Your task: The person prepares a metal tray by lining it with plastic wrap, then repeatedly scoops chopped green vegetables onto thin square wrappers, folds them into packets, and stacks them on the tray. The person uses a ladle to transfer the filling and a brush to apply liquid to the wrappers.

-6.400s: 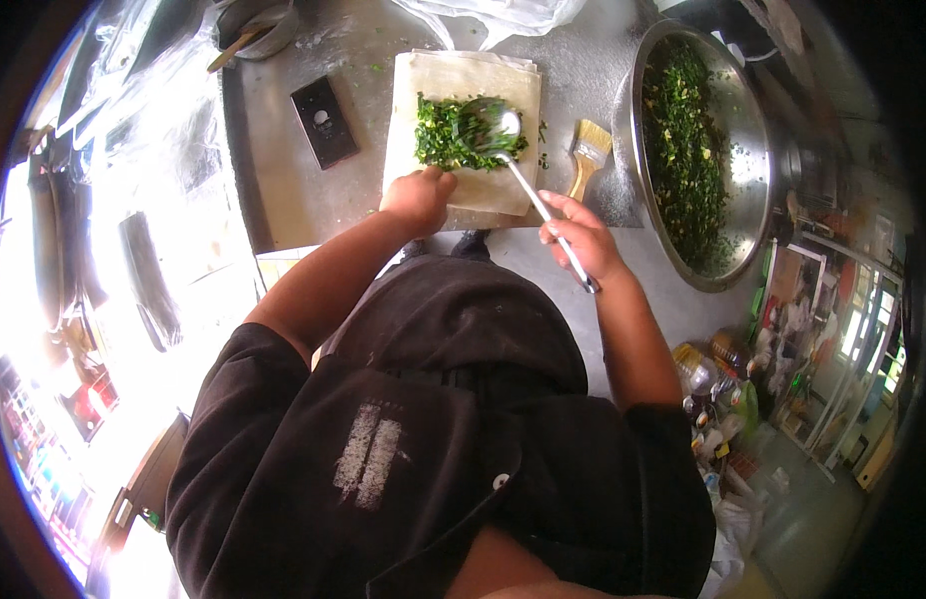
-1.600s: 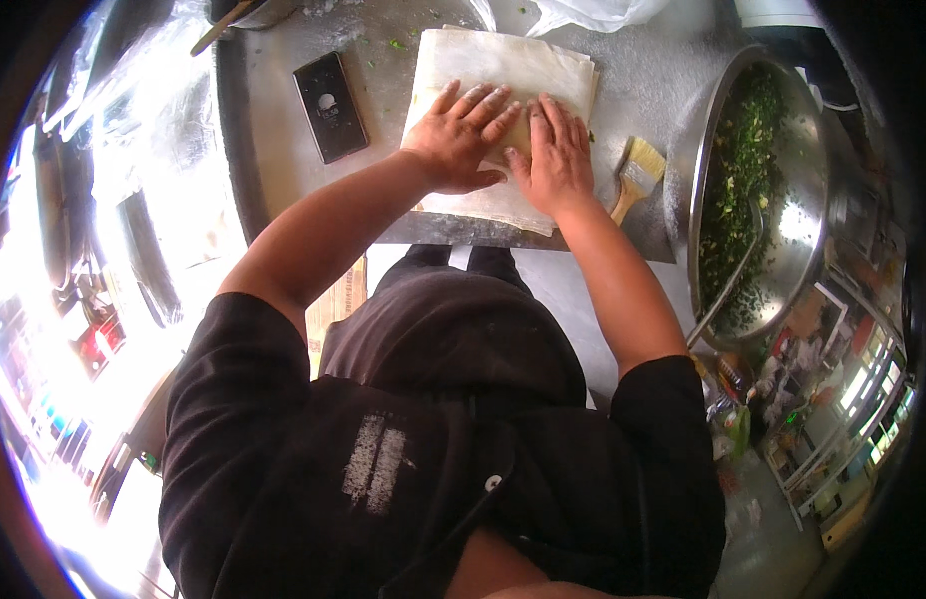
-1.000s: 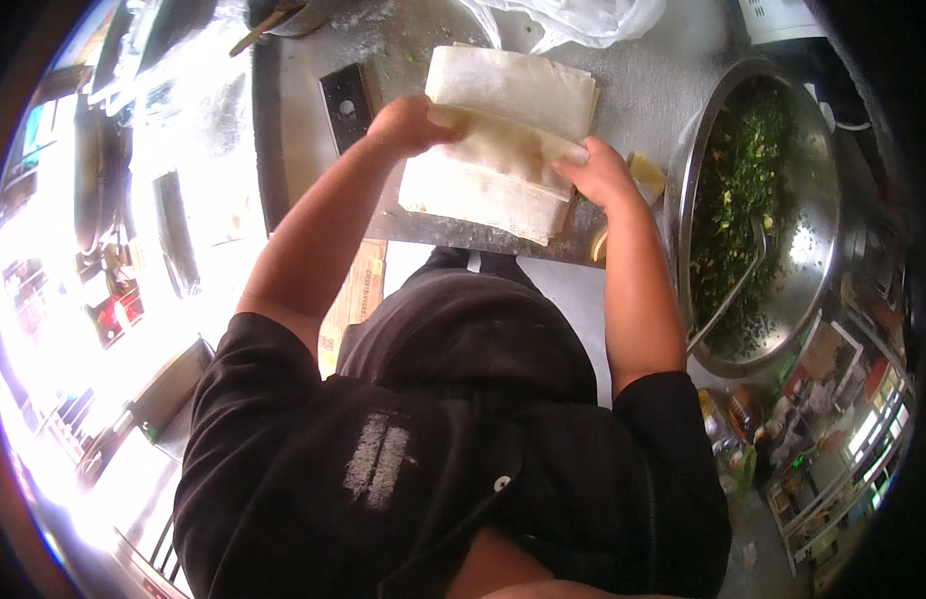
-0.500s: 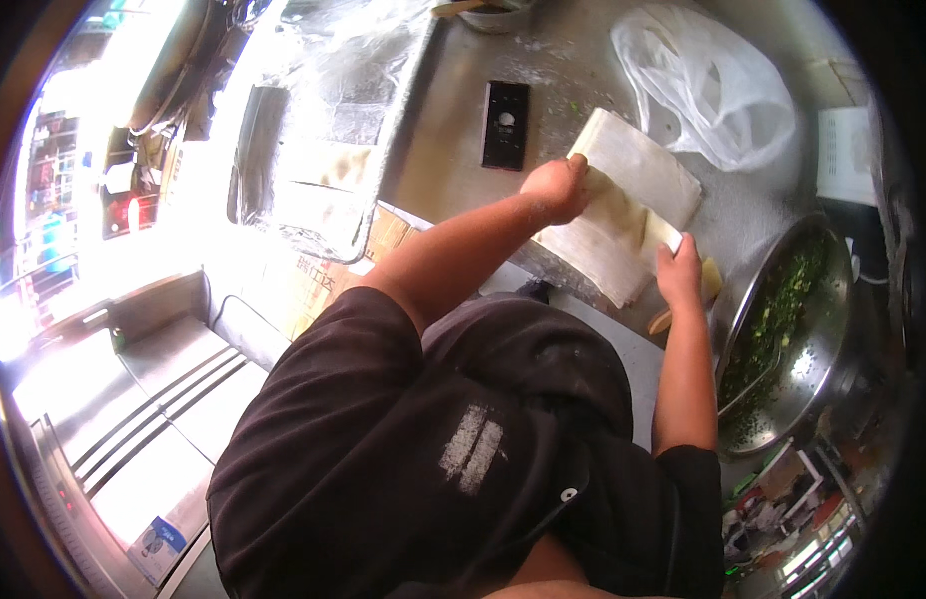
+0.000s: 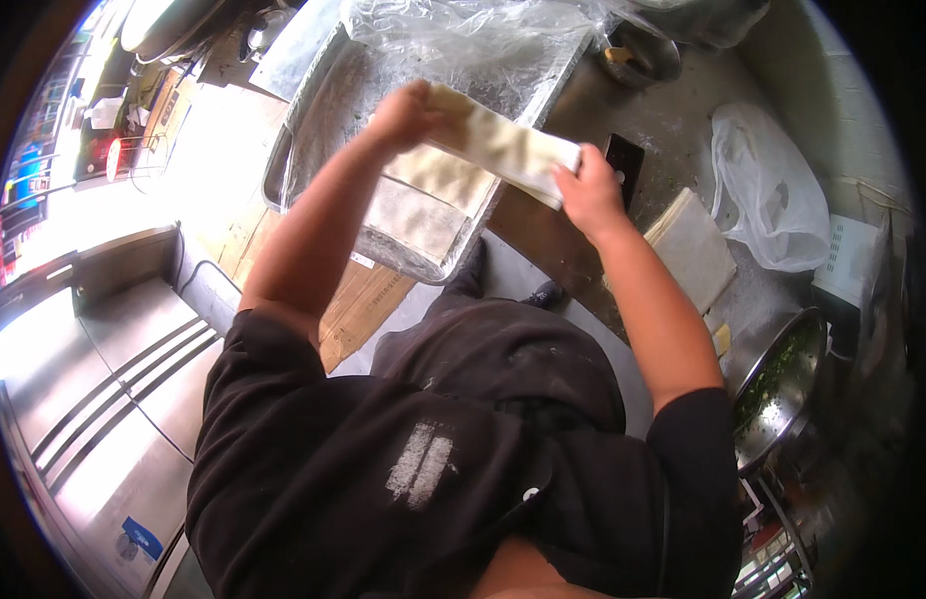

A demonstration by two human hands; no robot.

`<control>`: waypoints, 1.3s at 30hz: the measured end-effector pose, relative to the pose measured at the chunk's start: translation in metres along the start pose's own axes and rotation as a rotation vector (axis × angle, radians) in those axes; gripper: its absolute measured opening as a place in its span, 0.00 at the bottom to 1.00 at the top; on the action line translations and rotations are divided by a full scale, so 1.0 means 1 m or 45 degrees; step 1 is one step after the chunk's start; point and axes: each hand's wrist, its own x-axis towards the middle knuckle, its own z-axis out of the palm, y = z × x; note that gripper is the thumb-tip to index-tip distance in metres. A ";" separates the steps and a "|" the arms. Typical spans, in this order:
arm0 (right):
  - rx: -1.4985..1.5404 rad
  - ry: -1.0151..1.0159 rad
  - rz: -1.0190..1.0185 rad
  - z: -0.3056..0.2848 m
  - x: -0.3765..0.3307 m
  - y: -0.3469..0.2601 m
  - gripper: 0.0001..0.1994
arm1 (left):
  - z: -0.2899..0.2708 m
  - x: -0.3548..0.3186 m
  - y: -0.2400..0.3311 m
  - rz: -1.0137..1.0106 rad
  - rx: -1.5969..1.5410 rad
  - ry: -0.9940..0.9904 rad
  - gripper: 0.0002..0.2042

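A long, pale folded sheet of dough [image 5: 508, 140] hangs stretched between my two hands. My left hand [image 5: 403, 120] is closed on its far-left end, and my right hand [image 5: 593, 192] pinches the opposite end between thumb and fingers. Below it is a metal tray [image 5: 445, 272] lined with clear plastic film, where flat dough pieces [image 5: 411, 218] lie side by side. The held sheet hides part of them. To the right of my right forearm, a stack of pale dough sheets [image 5: 694, 258] lies on the worktop, partly covered by the arm.
A black phone [image 5: 624, 165] lies just beyond my right hand. At the right are a white plastic bag [image 5: 772, 195] and a steel bowl of chopped greens [image 5: 782, 384]. A small metal pot [image 5: 642, 58] stands behind. Loose film [image 5: 473, 40] covers the tray's far end.
Both hands have carried the folded dough sheet leftward from above the stack to over the tray. The view has swung left too, showing more of the tray.
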 end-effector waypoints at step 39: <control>0.178 0.897 0.771 -0.241 -0.374 0.249 0.25 | 0.351 -0.140 0.135 0.809 0.870 -0.716 0.06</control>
